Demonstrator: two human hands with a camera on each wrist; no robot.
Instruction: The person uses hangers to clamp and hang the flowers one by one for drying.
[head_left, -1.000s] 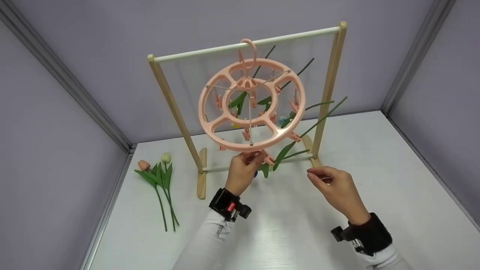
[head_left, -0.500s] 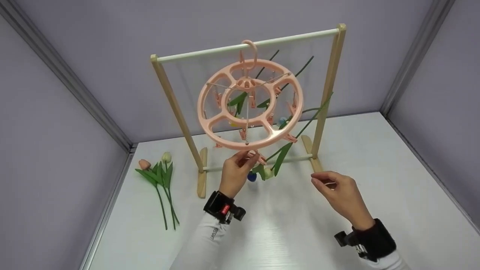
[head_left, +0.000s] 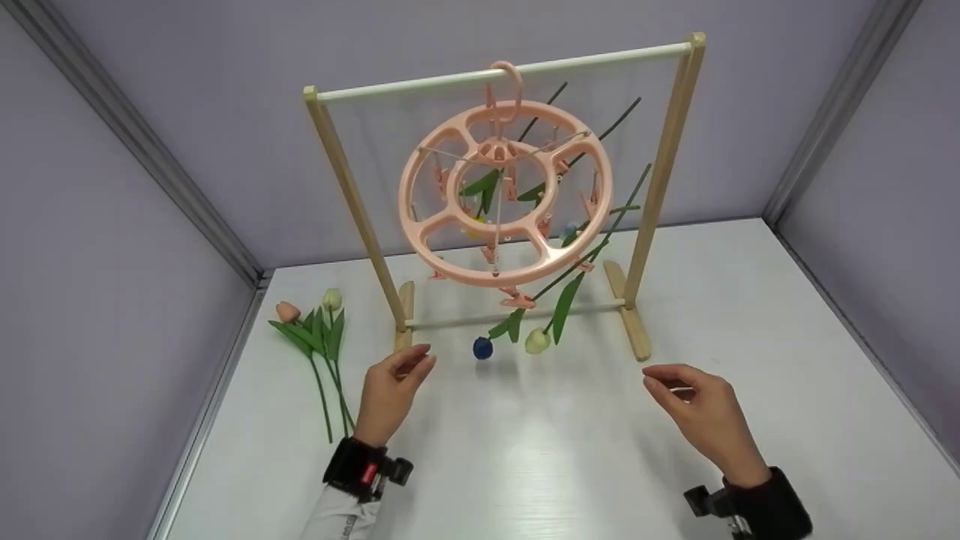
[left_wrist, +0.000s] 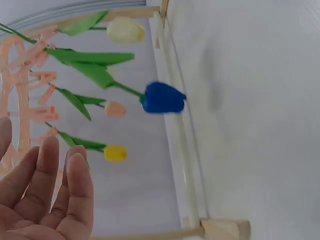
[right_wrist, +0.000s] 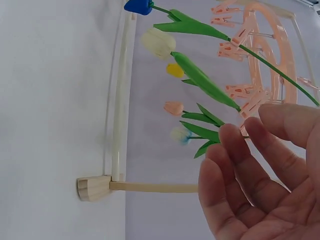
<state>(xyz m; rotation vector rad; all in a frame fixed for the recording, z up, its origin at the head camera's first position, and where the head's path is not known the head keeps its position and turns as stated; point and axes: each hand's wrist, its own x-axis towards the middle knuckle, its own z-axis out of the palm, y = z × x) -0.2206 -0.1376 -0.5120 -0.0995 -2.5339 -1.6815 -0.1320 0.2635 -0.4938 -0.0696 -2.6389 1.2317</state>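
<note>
A pink round clip hanger [head_left: 491, 279] hangs by its hook from a rack's top bar. Its pegs hold several artificial tulips head down, among them a blue tulip [head_left: 483, 348] and a cream tulip [head_left: 538, 341] at the front. In the left wrist view a yellow tulip [left_wrist: 115, 153] and a peach tulip [left_wrist: 115, 109] hang farther back. My left hand [head_left: 391, 394], fingers loosely bent and holding nothing, is left of the blue tulip, near the rack's left foot. My right hand [head_left: 705, 412] hovers right of the hanger, fingers loosely bent around nothing.
The wooden rack [head_left: 665, 172] stands at the back of the white table [head_left: 525, 465], its right foot [head_left: 636, 337] just beyond my right hand. Loose tulips, one peach [head_left: 287, 312] and one white [head_left: 332, 299], lie at the left. Grey walls enclose the table.
My left hand has let go of the peg at the hanger's front and drawn back to the left. The blue tulip stays clipped there. My right hand has moved slightly nearer me.
</note>
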